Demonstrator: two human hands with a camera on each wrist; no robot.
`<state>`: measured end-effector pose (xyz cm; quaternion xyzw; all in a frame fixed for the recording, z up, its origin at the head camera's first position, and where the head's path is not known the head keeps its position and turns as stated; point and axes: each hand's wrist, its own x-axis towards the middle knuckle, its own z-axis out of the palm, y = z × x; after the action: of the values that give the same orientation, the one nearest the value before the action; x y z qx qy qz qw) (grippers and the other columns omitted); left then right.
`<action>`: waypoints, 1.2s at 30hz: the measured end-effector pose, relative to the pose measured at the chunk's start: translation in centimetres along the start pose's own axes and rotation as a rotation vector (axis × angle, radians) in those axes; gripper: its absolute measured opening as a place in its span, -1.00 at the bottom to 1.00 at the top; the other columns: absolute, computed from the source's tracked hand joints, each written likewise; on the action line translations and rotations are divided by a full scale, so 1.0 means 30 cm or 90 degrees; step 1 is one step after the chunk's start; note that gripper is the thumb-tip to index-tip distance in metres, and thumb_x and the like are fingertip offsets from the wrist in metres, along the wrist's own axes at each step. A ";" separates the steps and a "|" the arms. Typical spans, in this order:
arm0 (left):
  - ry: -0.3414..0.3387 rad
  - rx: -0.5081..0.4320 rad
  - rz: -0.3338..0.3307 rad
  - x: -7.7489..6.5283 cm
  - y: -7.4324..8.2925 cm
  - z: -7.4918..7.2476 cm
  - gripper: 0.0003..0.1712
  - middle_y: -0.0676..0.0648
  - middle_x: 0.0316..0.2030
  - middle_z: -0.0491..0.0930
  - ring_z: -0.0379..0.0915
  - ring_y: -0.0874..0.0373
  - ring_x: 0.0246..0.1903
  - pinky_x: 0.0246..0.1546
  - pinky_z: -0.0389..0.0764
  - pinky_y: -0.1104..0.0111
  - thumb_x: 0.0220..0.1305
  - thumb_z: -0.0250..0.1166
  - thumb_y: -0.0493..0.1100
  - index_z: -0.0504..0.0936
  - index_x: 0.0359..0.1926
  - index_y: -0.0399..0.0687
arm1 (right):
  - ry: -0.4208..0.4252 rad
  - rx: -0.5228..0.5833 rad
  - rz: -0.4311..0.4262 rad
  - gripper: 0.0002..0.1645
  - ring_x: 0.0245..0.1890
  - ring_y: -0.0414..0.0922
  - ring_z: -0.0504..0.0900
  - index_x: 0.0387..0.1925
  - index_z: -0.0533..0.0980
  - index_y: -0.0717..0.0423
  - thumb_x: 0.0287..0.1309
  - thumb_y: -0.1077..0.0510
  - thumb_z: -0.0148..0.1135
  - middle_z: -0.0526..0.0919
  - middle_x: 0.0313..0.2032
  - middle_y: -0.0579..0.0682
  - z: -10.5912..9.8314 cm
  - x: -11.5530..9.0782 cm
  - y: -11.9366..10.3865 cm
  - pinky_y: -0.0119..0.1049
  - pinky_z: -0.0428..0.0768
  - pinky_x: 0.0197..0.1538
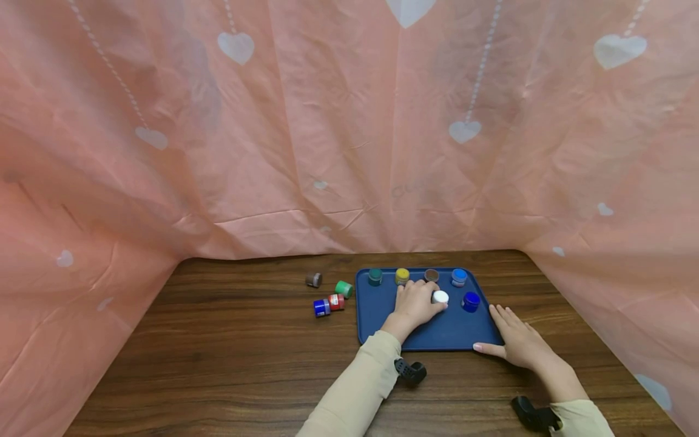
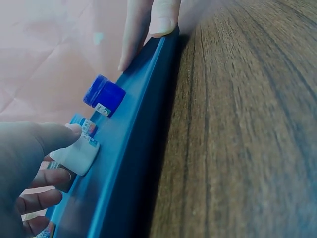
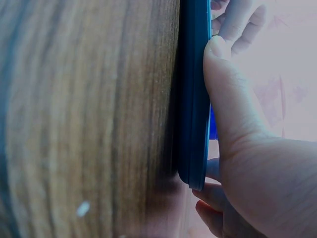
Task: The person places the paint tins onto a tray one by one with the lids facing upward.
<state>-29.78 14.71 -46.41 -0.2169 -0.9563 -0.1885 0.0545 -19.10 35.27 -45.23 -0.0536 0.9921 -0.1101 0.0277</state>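
On the blue tray [image 1: 431,337] a white paint jar [image 1: 440,297] stands between the thumb and fingers of my left hand [image 1: 416,303]. The left wrist view shows that white jar [image 2: 81,156] upright, its base at the tray surface, with the thumb [image 2: 62,135] across its upper part. My right hand [image 1: 521,340] lies at the tray's right front corner, fingers straight and spread. Its thumb [image 3: 223,74] rests along the rim in the right wrist view. A dark blue jar [image 1: 471,301] stands on the tray between the two hands.
Dark green [image 1: 375,277], yellow [image 1: 402,276], brown [image 1: 431,275] and light blue [image 1: 459,277] jars line the tray's back edge. Left of the tray, on the wooden table [image 1: 229,352], lie brown [image 1: 314,280], green [image 1: 344,289], red [image 1: 336,301] and blue [image 1: 321,308] jars. A pink curtain [image 1: 338,152] surrounds the table.
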 end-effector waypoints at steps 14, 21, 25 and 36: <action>0.012 0.001 -0.005 -0.034 -0.031 -0.046 -0.46 0.15 0.05 0.58 0.45 0.19 0.01 -0.07 0.35 0.29 0.18 0.23 0.39 0.56 0.14 0.40 | 0.005 -0.006 -0.007 0.27 0.34 0.51 0.10 0.37 0.10 0.52 0.04 -0.42 0.25 0.12 0.33 0.60 -0.003 0.007 -0.010 0.47 0.18 0.19; 0.023 0.020 0.013 -0.059 -0.051 -0.062 -0.47 0.16 0.03 0.58 0.44 0.19 0.04 -0.04 0.37 0.26 0.20 0.21 0.38 0.55 0.14 0.40 | 0.005 -0.009 -0.005 0.27 0.33 0.51 0.10 0.37 0.10 0.52 0.04 -0.41 0.25 0.12 0.33 0.60 -0.002 0.007 -0.002 0.47 0.18 0.19; 0.038 0.033 0.032 -0.074 -0.063 -0.073 -0.48 0.16 0.02 0.58 0.43 0.18 0.05 -0.05 0.37 0.26 0.20 0.21 0.38 0.56 0.13 0.40 | 0.006 -0.009 -0.003 0.28 0.33 0.51 0.10 0.38 0.09 0.51 0.03 -0.42 0.24 0.12 0.33 0.60 0.000 0.007 0.001 0.48 0.18 0.18; 0.047 0.066 0.090 -0.125 -0.121 -0.131 -0.53 0.15 0.00 0.58 0.40 0.16 -0.06 -0.14 0.31 0.32 0.22 0.23 0.34 0.59 0.09 0.35 | 0.002 -0.002 -0.001 0.28 0.33 0.51 0.09 0.38 0.08 0.50 0.03 -0.42 0.25 0.11 0.34 0.60 0.003 0.004 0.004 0.48 0.17 0.19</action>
<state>-27.88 8.70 -44.70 -0.2736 -0.9444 -0.1424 0.1139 -19.24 35.34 -45.34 -0.0542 0.9923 -0.1087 0.0258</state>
